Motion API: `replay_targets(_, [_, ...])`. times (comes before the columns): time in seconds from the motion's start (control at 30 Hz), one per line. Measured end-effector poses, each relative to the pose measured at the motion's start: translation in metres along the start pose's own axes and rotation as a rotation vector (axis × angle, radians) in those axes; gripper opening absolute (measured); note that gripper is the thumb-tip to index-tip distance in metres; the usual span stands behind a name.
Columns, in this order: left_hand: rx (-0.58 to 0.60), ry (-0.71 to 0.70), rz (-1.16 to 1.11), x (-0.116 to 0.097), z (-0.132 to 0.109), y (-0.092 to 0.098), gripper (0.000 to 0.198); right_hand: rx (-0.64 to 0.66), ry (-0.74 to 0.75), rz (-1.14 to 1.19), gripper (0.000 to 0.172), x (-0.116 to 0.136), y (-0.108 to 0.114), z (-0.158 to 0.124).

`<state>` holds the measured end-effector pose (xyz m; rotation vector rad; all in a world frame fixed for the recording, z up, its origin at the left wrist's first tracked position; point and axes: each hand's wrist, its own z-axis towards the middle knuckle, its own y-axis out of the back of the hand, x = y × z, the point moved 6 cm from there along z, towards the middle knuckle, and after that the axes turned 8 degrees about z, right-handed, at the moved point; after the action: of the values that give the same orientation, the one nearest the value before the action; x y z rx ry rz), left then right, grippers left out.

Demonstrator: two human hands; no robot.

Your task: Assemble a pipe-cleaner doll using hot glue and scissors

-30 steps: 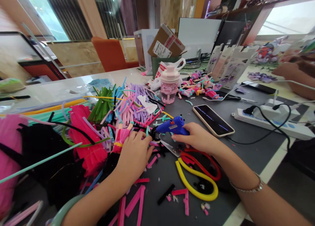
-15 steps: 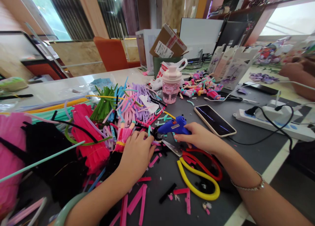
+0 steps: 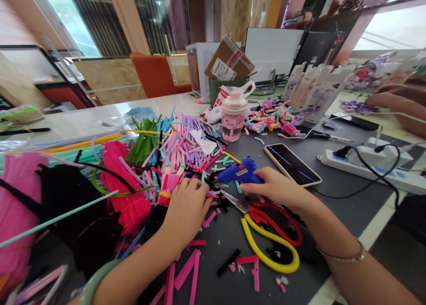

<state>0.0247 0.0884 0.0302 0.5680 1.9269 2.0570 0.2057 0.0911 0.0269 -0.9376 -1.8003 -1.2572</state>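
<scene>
Mid-desk, the right hand (image 3: 278,187) has its fingers wrapped round a blue glue gun (image 3: 242,171), tip pointing left, probably to keep it by the left hand (image 3: 189,201). Those fingers are curled; can't tell on what. Scissors (image 3: 264,230) sit near, handles this way, likely for easy grabbing.

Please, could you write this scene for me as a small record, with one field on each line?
Left-hand grip: fingertips at a small teal piece, near the nozzle of a blue glue gun; whether pinched, cannot tell
Right-hand grip: closed around the blue glue gun
Between forearms: scissors, yellow and red handles, lying on the grey surface
Left half: pink-red bundle, green bundle and purple bundle of fuzzy stems
Beyond glue gun: pink cup, upright
Beyond right hand: phone, face up, screen dark
Far right: another person's hand at purple pieces
</scene>
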Motion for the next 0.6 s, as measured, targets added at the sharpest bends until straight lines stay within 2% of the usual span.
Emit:
replay_targets(0.2, [-0.024, -0.007, 0.009, 0.0001, -0.0006, 0.0004, 0.021, -0.010, 0.017, 0.013, 0.028, 0.0014, 0.0023, -0.0014])
replay_targets(0.37, [-0.008, -0.005, 0.004, 0.0003, -0.0002, -0.0004, 0.023, -0.033, 0.015, 0.022, 0.025, 0.0033, -0.0012, 0.0003])
replay_targets(0.6, [-0.007, -0.002, -0.011, -0.0003, -0.0010, -0.0010, 0.022, -0.069, 0.036, -0.143, 0.028, 0.0041, -0.0032, 0.0026])
